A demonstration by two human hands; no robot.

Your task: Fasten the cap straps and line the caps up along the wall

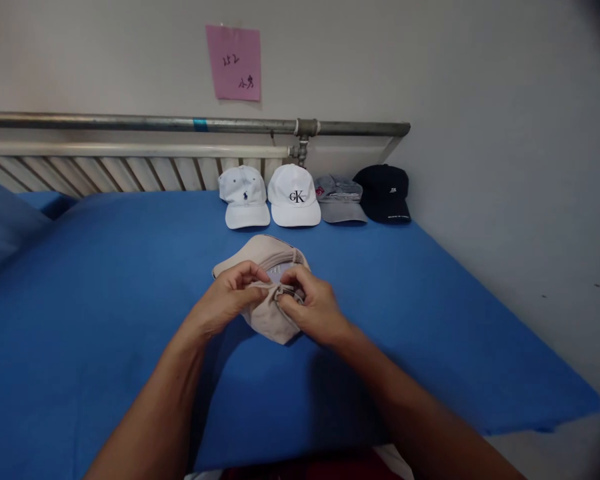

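Note:
A beige baseball cap [269, 321] is tilted over the blue table, its brim pointing away from me and its inside partly showing. My left hand [233, 290] pinches the cap's back edge from the left, thumb and fingers closed on the fabric. From the right, my right hand [313, 300] grips the same back edge near the strap, its fingertips close to those of the left. The fabric is bunched between both hands. The fingers hide part of the strap and its fastening.
Along the back of the blue-covered table [130, 287] stand a pale cap [245, 197], a white cap [294, 193], a grey cap [340, 199] and a black cap [384, 193]. Behind them are a radiator [155, 172] and a metal pipe [145, 124]. A pink paper [234, 63] hangs on the wall.

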